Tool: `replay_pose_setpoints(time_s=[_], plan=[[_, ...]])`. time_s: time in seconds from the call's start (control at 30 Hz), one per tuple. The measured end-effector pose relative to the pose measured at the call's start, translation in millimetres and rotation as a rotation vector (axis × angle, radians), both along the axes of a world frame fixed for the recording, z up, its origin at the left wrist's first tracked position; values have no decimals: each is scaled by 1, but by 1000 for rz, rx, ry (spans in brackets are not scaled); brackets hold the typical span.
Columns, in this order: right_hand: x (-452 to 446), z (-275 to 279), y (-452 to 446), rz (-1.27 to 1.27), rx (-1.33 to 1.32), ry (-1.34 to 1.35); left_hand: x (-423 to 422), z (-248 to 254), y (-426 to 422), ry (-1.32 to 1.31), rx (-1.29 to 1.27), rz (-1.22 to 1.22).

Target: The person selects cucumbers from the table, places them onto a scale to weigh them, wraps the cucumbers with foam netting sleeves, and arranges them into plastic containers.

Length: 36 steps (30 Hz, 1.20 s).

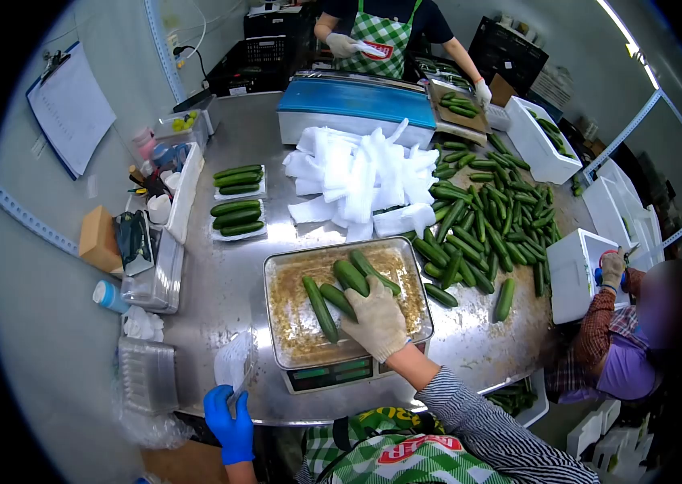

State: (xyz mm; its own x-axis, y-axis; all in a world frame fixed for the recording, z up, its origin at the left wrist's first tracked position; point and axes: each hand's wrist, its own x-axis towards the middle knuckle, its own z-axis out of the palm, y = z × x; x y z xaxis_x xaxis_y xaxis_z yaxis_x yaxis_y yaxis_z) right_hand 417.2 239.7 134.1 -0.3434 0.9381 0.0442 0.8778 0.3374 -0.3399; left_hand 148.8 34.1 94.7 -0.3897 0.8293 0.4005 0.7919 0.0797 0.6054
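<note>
My right hand [376,320], in a cream knitted glove, grips cucumbers [351,277] on the metal tray [275,327] of a weighing scale. Several cucumbers lie in that tray; one [321,309] rests to the left of my fingers. The glove hides some of their ends. In a blue glove, my left hand [229,421] pinches a clear tray lined with a white foam sheet [234,359], held at the table's front edge. Two packs of cucumbers on white-lined trays [238,219] stand beyond the scale, to the left.
Loose cucumbers [486,230] are heaped right of the scale, beside a pile of white foam sheets [357,173]. A blue-topped wrapping machine [357,101] stands at the back. Empty clear trays [147,375] stack at left. Co-workers stand opposite and at right, near white boxes [571,278].
</note>
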Motion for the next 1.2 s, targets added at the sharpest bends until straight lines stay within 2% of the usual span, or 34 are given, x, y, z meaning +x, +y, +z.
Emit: replay_pose_setpoints(time_s=[0.13, 0.23, 0.3, 0.37, 0.47, 0.57, 0.67, 0.77, 0.87, 1.03, 1.07, 1.17, 1.2], plan=[[5, 0, 3, 78, 0, 52, 1, -1, -5, -1, -20, 8], [20, 18, 10, -45, 95, 289, 0, -3, -10, -22, -28, 51], [40, 11, 30, -77, 190, 254, 2, -3, -17, -34, -47, 73], [55, 6, 47, -17, -83, 145, 0, -5, -15, -23, -59, 63], [58, 0, 51, 94, 18, -99, 4, -5, -12, -22, -61, 55], [45, -1, 55, 40, 76, -148, 7, -1, -3, 11, -56, 57], [42, -3, 51, 115, 71, -340, 7, 10, 9, 49, -16, 1], [36, 0, 50, 81, 54, -341, 9, 12, 20, 110, -3, -42], [26, 9, 60, -41, -48, -279, 19, 14, 49, 323, -17, -241], [34, 1, 79, -103, -88, -231, 39, 5, 91, 404, -67, -450], [35, 13, 79, -105, -172, -247, 43, 2, 97, 428, -83, -483], [80, 3, 80, -9, -279, 493, 46, -12, 106, 540, -112, -536], [97, -2, 81, -5, -558, 1065, 46, -18, 109, 532, -93, -544]])
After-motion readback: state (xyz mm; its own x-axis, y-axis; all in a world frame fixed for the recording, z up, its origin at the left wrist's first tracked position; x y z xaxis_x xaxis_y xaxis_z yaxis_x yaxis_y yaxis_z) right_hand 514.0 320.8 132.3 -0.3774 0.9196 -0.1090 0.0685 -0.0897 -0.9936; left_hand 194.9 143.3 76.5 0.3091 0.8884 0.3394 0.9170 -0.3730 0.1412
